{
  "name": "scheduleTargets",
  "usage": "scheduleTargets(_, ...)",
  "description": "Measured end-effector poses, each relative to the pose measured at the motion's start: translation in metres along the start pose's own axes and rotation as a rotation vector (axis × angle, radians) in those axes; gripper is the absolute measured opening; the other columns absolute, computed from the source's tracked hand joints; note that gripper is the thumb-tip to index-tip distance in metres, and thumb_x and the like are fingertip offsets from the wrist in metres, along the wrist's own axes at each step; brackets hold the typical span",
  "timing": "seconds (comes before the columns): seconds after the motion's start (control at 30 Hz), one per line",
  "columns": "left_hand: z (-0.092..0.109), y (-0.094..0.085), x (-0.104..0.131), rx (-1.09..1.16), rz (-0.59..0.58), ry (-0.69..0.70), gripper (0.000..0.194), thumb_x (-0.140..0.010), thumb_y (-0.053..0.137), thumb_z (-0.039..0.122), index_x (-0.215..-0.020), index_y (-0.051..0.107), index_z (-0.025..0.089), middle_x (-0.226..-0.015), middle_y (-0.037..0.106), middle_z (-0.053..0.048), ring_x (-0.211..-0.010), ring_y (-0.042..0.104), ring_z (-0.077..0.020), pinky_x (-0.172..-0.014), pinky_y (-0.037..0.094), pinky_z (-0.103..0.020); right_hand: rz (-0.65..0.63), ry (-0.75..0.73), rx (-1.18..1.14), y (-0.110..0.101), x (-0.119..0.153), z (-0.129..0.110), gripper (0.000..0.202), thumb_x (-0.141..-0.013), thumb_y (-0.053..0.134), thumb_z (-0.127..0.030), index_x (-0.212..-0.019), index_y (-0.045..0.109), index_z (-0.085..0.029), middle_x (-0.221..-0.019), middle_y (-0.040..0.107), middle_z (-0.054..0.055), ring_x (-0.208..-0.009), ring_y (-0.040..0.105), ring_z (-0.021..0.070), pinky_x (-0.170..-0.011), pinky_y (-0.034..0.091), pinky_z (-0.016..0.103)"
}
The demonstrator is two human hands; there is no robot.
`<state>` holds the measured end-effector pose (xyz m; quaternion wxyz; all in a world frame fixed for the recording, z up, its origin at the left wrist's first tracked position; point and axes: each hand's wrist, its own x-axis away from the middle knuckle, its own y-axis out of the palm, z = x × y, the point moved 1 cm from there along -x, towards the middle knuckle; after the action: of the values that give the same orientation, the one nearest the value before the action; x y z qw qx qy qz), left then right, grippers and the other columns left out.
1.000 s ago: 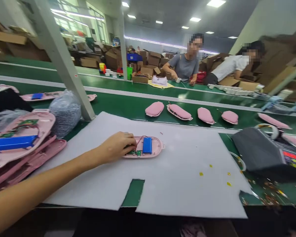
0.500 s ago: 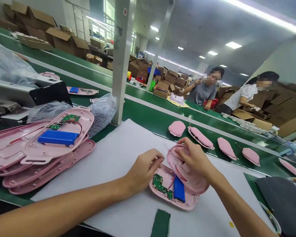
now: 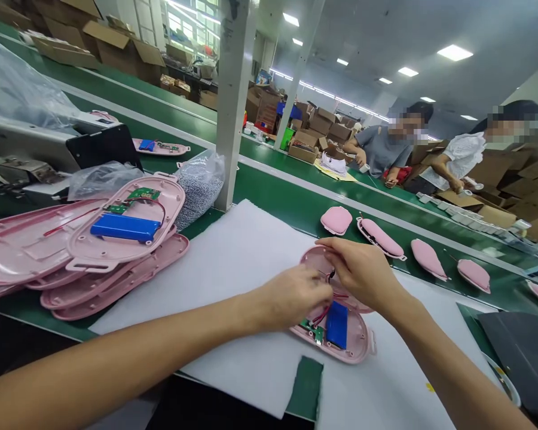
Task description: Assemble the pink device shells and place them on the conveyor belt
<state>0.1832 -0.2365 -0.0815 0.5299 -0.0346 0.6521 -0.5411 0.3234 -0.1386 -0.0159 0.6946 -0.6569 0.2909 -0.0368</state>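
Note:
A pink plastic case half [image 3: 358,350] lies on the white foam sheet [image 3: 224,263], with a blue battery pack [image 3: 336,327] and a green circuit board [image 3: 317,335] inside. My right hand [image 3: 367,269] grips a second pink case half [image 3: 312,257], tilted above the first, thumb inside its rim. Thin red wires [image 3: 324,312] run between the halves. My left hand [image 3: 296,297] is closed over the circuit board end, fingers bent inward beside the wires. What those fingers pinch, if anything, is hidden. A small dark connector [image 3: 331,275] shows between the hands.
Stacked pink case halves [image 3: 116,286] stand at left, the top one [image 3: 170,200] holding a battery and board. A bubble-wrap bag [image 3: 201,188] leans by the metal post [image 3: 235,101]. Several pink cases [image 3: 336,221] line the green bench behind. Two co-workers [image 3: 385,149] work across it.
My left hand has moved right, from beside the case to over its circuit board and wires. My right hand still holds the upper case half. The whole view has shifted slightly.

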Motion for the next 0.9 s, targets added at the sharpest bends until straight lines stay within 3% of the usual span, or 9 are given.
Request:
scheduleTargets(0.1, -0.007, -0.002, 0.002, 0.117, 0.231, -0.292, 0.013, -0.092, 0.049, 0.018, -0.092, 0.063, 0.016, -0.093, 0.057, -0.007, -0.091, 0.053, -0.0185, -0.081, 0.049, -0.032, 0.02, -0.017, -0.082, -0.003, 0.006, 0.003, 0.033, -0.095, 0.039, -0.025, -0.119, 0.062, -0.028, -0.111, 0.068, 0.0, -0.093, 0.065, 0.0184, -0.073, 0.047, 0.029)
scheduleTargets(0.17, -0.009, -0.002, 0.002, 0.144, 0.343, -0.388, 0.011, -0.09, 0.055, 0.021, -0.091, 0.066, 0.018, -0.105, 0.052, -0.008, -0.102, 0.051, -0.0209, -0.087, 0.049, -0.037, 0.027, -0.008, -0.15, -0.006, 0.01, 0.007, 0.033, -0.096, 0.04, -0.028, -0.121, 0.061, -0.029, -0.112, 0.067, 0.0, -0.095, 0.064, 0.0177, -0.075, 0.049, 0.028)
scheduleTargets(0.27, -0.009, 0.0, 0.0, 0.386, 0.369, -0.447, 0.012, -0.089, 0.054, 0.018, -0.094, 0.065, 0.02, -0.114, 0.051, -0.007, -0.099, 0.057, -0.0179, -0.08, 0.054, -0.032, 0.033, 0.027, -0.217, -0.009, 0.012, 0.01, 0.033, -0.094, 0.042, -0.03, -0.121, 0.062, -0.028, -0.108, 0.069, 0.0, -0.091, 0.065, 0.0177, -0.074, 0.049, 0.029)
scheduleTargets(0.4, -0.01, 0.001, -0.003, 0.779, 0.401, -0.722, 0.025, -0.083, 0.063, 0.021, -0.102, 0.047, 0.021, -0.099, 0.059, -0.003, -0.074, 0.062, -0.0123, -0.06, 0.055, -0.022, 0.018, 0.062, -0.215, -0.008, 0.009, 0.005, 0.028, -0.091, 0.047, -0.028, -0.11, 0.067, -0.027, -0.095, 0.071, 0.0, -0.081, 0.064, 0.0168, -0.068, 0.045, 0.027)
scheduleTargets(0.53, -0.011, -0.003, -0.004, 0.862, 0.355, -0.808, 0.031, -0.078, 0.068, 0.024, -0.1, 0.046, 0.021, -0.094, 0.061, -0.003, -0.072, 0.062, -0.0126, -0.059, 0.054, -0.021, 0.044, 0.1, -0.23, -0.002, 0.007, 0.0, 0.014, -0.082, 0.059, -0.03, -0.091, 0.069, -0.025, -0.082, 0.07, -0.001, -0.072, 0.061, 0.0156, -0.063, 0.04, 0.026)
scheduleTargets(0.67, -0.022, -0.002, -0.006, 0.878, 0.312, -0.867, 0.037, -0.073, 0.074, 0.028, -0.099, 0.05, 0.019, -0.091, 0.064, -0.003, -0.069, 0.062, -0.0131, -0.059, 0.053, -0.022, 0.01, 0.123, -0.28, 0.007, -0.001, 0.004, 0.011, -0.08, 0.057, -0.025, -0.083, 0.068, -0.024, -0.075, 0.068, -0.001, -0.068, 0.059, 0.0152, -0.06, 0.037, 0.025)
scheduleTargets(0.8, -0.027, -0.004, -0.013, 1.007, 0.091, -0.829, 0.037, -0.077, 0.07, 0.04, -0.102, 0.054, 0.018, -0.093, 0.068, -0.005, -0.078, 0.067, -0.019, -0.065, 0.056, -0.027, -0.021, 0.109, -0.2, 0.002, -0.007, -0.002, 0.013, -0.078, 0.058, -0.023, -0.086, 0.068, -0.023, -0.08, 0.069, 0.0, -0.073, 0.061, 0.0173, -0.062, 0.038, 0.026)
scheduleTargets(0.9, -0.033, -0.008, -0.012, 0.858, -0.026, -0.894, 0.033, -0.079, 0.067, 0.044, -0.101, 0.057, 0.022, -0.079, 0.071, 0.004, -0.071, 0.067, -0.0182, -0.059, 0.055, -0.025, 0.071, 0.064, -0.182, -0.011, 0.011, 0.004, 0.031, -0.08, 0.06, -0.029, -0.11, 0.061, -0.021, -0.097, 0.069, 0.003, -0.09, 0.063, 0.0198, -0.073, 0.045, 0.028)
